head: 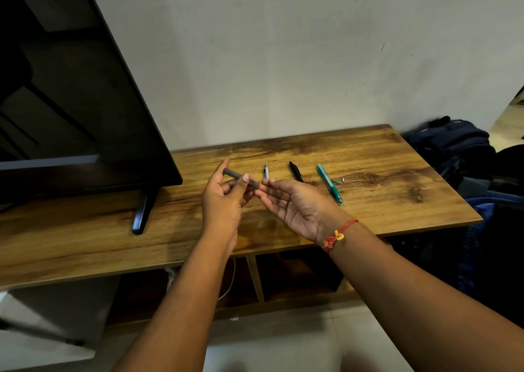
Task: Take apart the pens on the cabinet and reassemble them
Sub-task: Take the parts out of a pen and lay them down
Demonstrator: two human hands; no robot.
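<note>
My left hand point(224, 201) grips a dark grey pen point(235, 175) above the wooden cabinet top point(368, 161), thumb pressed on its barrel. My right hand point(295, 204) is palm up beside it, its fingertips meeting the pen's right end; whether they pinch it I cannot tell. On the cabinet behind the hands lie a white-grey pen point(266, 171), a black pen point(295, 171) and a teal pen point(329, 183). A small clear part point(338, 180) lies just right of the teal pen.
A television point(71, 88) stands on the cabinet's left half, its black foot point(143, 213) reaching toward the front edge. Dark bags point(453, 144) are piled on the floor past the cabinet's right end. A wall runs close behind.
</note>
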